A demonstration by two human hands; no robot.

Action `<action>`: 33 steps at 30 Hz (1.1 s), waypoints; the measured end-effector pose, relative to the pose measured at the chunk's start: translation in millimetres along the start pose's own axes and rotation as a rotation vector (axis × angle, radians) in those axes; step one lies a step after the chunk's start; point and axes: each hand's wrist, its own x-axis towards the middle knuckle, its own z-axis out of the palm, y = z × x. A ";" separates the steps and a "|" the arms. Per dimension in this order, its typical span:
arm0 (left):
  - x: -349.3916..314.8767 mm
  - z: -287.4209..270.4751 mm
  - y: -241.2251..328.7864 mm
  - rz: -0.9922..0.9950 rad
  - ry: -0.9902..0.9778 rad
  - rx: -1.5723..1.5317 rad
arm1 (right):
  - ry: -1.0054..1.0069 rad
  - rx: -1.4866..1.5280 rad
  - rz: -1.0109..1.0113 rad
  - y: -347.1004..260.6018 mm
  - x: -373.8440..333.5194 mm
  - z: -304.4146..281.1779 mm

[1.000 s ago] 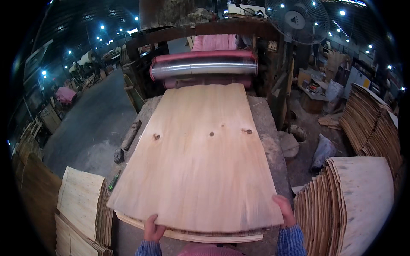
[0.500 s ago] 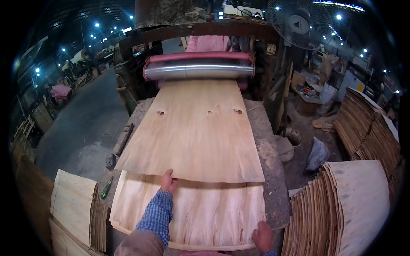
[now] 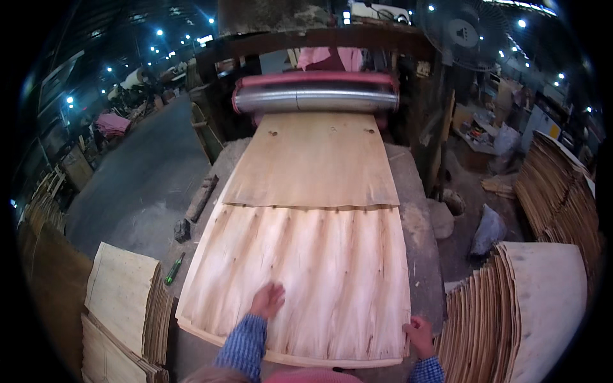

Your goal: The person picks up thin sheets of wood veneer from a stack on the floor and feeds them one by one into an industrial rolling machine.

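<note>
A pale wood veneer sheet point(image 3: 319, 163) lies with its far end under the shiny metal roller point(image 3: 316, 100). Its near edge overlaps a stack of streaked veneer sheets point(image 3: 313, 268) on the worn table. Over the left part of that stack is my left hand point(image 3: 267, 300), holding nothing, its fingers stretched out; whether it touches the wood is unclear. My right hand point(image 3: 419, 335) is at the stack's right edge, near the close corner, with fingers curled and fingertips pinched on the top sheet's edge.
Veneer piles stand at the near left point(image 3: 124, 297) and near right point(image 3: 543, 293). On the table's left side lie a green cutter knife point(image 3: 174, 268), a dark block point(image 3: 182, 230) and a bar point(image 3: 202, 198). A fan point(image 3: 461, 33) hangs at the upper right.
The upper veneer sheet has moved away from me, farther under the roller, baring more of the stack. My left hand has let go of its near edge. My right hand stays at the stack's edge.
</note>
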 end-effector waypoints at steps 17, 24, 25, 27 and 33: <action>-209.1 -36.3 -6.4 0.399 -0.230 -0.578 | -0.422 0.898 0.102 -105.2 -16.1 -35.2; -164.7 -91.0 -18.8 0.141 0.005 0.005 | -0.336 0.862 0.218 -41.8 -4.9 -0.4; -168.6 -95.0 -30.4 0.136 0.030 -0.090 | -0.346 0.847 0.209 -46.7 -9.6 -7.4; -186.2 -115.3 -56.2 0.154 0.049 -0.159 | -0.376 0.813 0.192 -80.4 -30.9 -31.4; -194.9 -99.2 -36.3 0.101 0.065 -0.134 | -0.342 0.784 0.123 -127.0 -37.4 -51.0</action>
